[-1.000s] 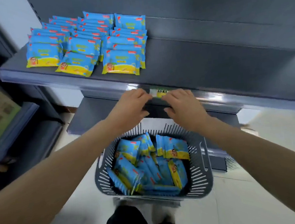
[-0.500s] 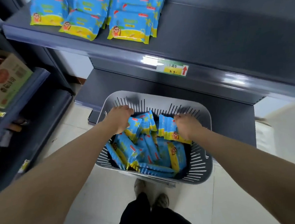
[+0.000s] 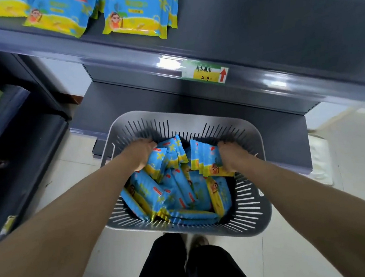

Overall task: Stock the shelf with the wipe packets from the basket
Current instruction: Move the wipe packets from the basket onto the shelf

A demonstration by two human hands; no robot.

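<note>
Fingers (image 3: 149, 144) — left hand (image 3: 142, 154), right hand (image 3: 231, 154) — grip wipe packets (image 3: 182, 190) in basket (image 3: 175, 120).

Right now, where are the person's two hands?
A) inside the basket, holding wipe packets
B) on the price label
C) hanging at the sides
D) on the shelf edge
A: the left hand and the right hand are both down in the basket, each gripping wipe packets.

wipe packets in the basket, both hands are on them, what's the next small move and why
Probably lift the held wipe packets straight up out of the basket. The left grip and right grip each already clasp several, and the shelf above has bare space beside the stocked packets.
</note>
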